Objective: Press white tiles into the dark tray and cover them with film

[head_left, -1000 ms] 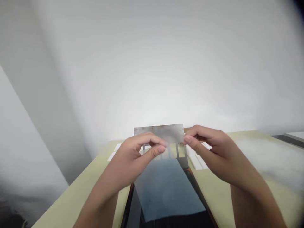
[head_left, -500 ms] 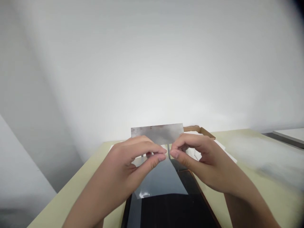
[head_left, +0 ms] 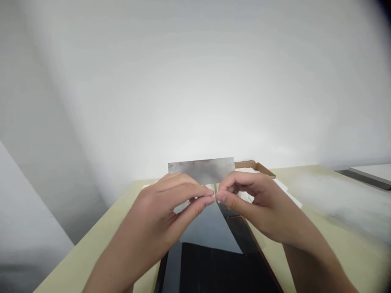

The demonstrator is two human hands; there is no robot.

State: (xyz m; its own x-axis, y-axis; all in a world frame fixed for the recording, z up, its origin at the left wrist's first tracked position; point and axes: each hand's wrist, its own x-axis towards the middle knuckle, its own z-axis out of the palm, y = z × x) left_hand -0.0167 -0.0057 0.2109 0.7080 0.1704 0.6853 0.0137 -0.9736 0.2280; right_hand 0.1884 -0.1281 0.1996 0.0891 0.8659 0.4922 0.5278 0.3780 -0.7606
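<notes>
A white wall (head_left: 195, 81) stands behind a pale cream counter (head_left: 308, 191), on which a flat black panel (head_left: 222, 272) with a brown edge is laid. A cardboard strip (head_left: 253, 164) and white packing (head_left: 288, 192) are seen beyond the panel. A thin rectangular sheet (head_left: 201, 170) is held above the panel, tilted away from the viewer. Its upper portion is grey and mottled; its lower portion is translucent and blue-grey. The material cannot be determined. The sheet is gripped by the left hand (head_left: 155, 207) and the right hand (head_left: 262, 203). A narrow pinch is formed by each grip at mid-sheet, with the 2 thumb tips almost touching.
</notes>
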